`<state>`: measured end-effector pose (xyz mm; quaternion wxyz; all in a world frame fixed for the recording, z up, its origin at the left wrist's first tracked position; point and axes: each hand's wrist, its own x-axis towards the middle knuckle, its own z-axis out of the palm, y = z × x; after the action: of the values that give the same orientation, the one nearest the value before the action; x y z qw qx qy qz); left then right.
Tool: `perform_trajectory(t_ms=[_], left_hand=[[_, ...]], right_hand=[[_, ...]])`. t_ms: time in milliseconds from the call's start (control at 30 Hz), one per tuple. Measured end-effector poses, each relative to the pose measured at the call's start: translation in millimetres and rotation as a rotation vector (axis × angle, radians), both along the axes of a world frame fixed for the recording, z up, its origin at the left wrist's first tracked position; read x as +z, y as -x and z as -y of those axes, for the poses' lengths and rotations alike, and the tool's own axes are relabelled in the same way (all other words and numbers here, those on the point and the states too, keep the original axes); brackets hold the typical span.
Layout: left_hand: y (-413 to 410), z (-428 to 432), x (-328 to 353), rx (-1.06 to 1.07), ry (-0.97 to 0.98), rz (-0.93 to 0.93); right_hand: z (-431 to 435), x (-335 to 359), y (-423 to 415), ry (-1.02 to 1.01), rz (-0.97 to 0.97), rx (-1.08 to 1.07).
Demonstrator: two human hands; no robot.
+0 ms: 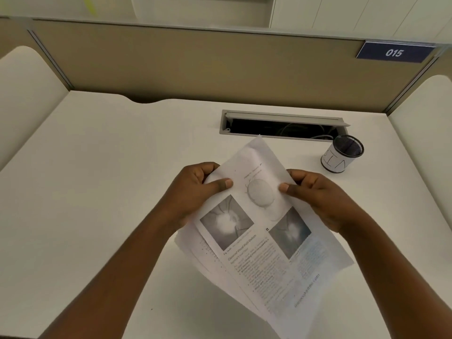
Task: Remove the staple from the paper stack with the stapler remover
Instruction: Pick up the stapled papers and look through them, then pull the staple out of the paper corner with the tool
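A stack of printed paper sheets (264, 241) with grey pictures and text is held up above the white desk (97, 192), turned at an angle with one corner pointing away from me. My left hand (195, 192) grips its left edge, thumb on top. My right hand (315, 196) grips the right edge the same way. The lower sheets fan out slightly at the bottom left. No staple can be made out, and no stapler remover is in view.
A black mesh cup (342, 155) wrapped in a white label stands at the right, behind my right hand. An open cable slot (281, 126) with wires inside lies in the desk's back. Beige partition walls (195, 64) enclose the desk, with a "015" plate (393, 52).
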<state>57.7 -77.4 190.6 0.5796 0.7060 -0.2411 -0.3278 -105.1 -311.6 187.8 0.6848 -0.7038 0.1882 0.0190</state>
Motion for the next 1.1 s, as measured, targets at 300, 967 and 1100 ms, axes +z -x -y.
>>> perform_trajectory(t_ms=[300,967,1100], left_hand=[[-24.1,12.6,-95.2,0.065,-0.345,-0.192],[-21.6,32.9,-147.4,0.013,-0.553,-0.118],[-19.5,34.2,-147.8,0.006,-0.566,-0.118]], right_hand=[[-27.4,-104.6,-5.5,0.355,-0.299,-0.151],[56.5,-144.4,27.5,0.964,-0.469,-0.665],[82.1,-150.4,33.5,1.0,-0.644,-0.649]])
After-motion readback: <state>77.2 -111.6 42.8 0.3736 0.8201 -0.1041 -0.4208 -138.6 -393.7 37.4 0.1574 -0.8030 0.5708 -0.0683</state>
